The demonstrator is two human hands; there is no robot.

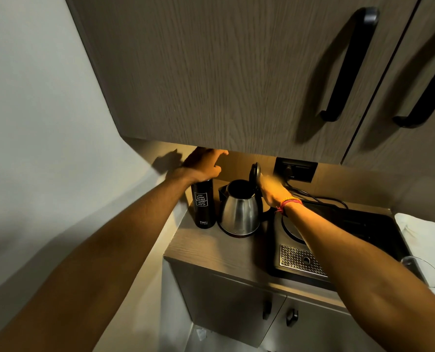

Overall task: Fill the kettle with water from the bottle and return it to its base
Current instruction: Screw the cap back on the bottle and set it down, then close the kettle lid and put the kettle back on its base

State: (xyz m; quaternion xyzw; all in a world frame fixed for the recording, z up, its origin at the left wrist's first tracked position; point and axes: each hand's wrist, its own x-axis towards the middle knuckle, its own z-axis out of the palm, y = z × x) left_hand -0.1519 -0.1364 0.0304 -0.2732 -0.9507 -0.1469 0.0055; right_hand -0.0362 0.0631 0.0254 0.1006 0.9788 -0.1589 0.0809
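The left hand (202, 165) hangs above the bottle (203, 204), fingers spread, holding nothing. The bottle stands upright on the counter (211, 252), just left of the kettle (239, 212). The kettle's lid (255, 174) is up. The right hand (272, 190) reaches behind it; I cannot tell its grip.

A: what can't we read here?
B: left hand (202, 165) covers the top of the bottle (203, 204), so no view of a cap. fingertips run up under the cabinet (236, 85) edge
A: right side?
B: right hand (271, 190) is motion-blurred behind the kettle (239, 212), grip unclear. kettle handle mostly hidden, base barely shows. glass (423, 271) cut by the right edge
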